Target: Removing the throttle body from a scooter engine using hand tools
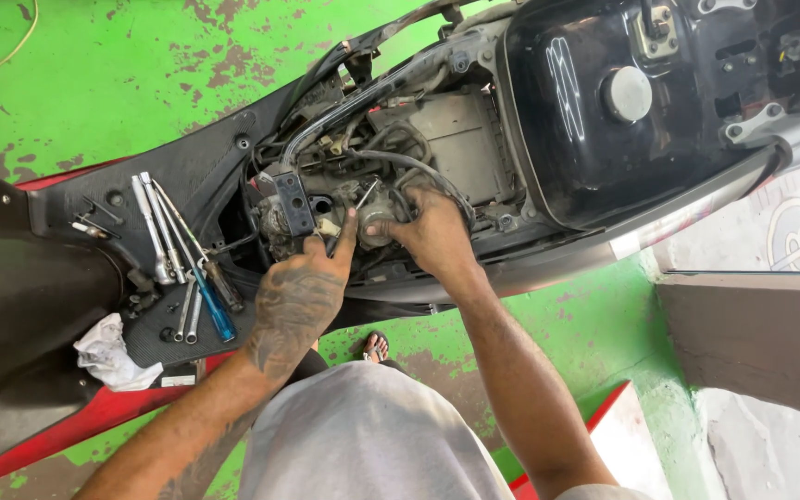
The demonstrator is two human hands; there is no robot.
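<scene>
Workshop floor (141, 83) painted bright green, paint worn through in brown patches; a pale unpainted concrete area at right beyond a low ledge (752, 333); a cable end and metal fitting at top-left corner.

Scooter (548, 120) stripped of its seat, black under-seat tub with round grey cap (629, 93) exposed; red body panel (67, 431) along lower left.

Left hand (300, 296) at the open engine bay, index finger extended upward, other fingers closed on a thin dark-handled tool (349, 218) whose tip enters the bay; right hand (432, 236) just beside it, fingers curled round a small round metal part (377, 227) deep among hoses and wiring; thumb and left forefinger nearly touching.

Black footboard (178, 176) serves as the surface for tools: spanners (155, 231) side by side, a blue-handled screwdriver (215, 315), a dark-handled one next to it; crumpled white rag (108, 356) at its lower edge.

A sandalled foot (375, 347) on the floor below the hands.
</scene>
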